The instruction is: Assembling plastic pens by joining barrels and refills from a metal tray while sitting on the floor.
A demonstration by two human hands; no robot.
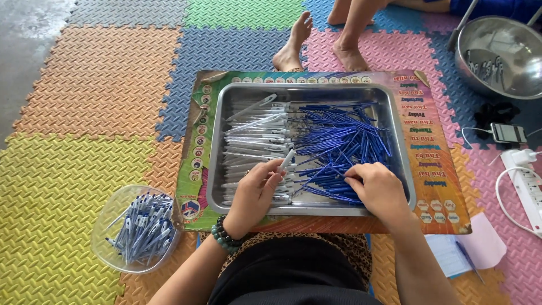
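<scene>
pen barrels (257, 141), white and slim, lie stacked in the steel tray (217, 169), left of the blue refills (339, 147). left hand (257, 192) pinches one barrel; right hand (378, 189) is curled on refills. judged light, stiff, slippery; grip mid-length.

Colourful interlocking foam floor mats (84, 85) beside bare grey concrete floor (25, 34).

colourful printed board (435, 169) under the metal tray (217, 169); dark-screened phone (508, 133) on the mat at right
</scene>
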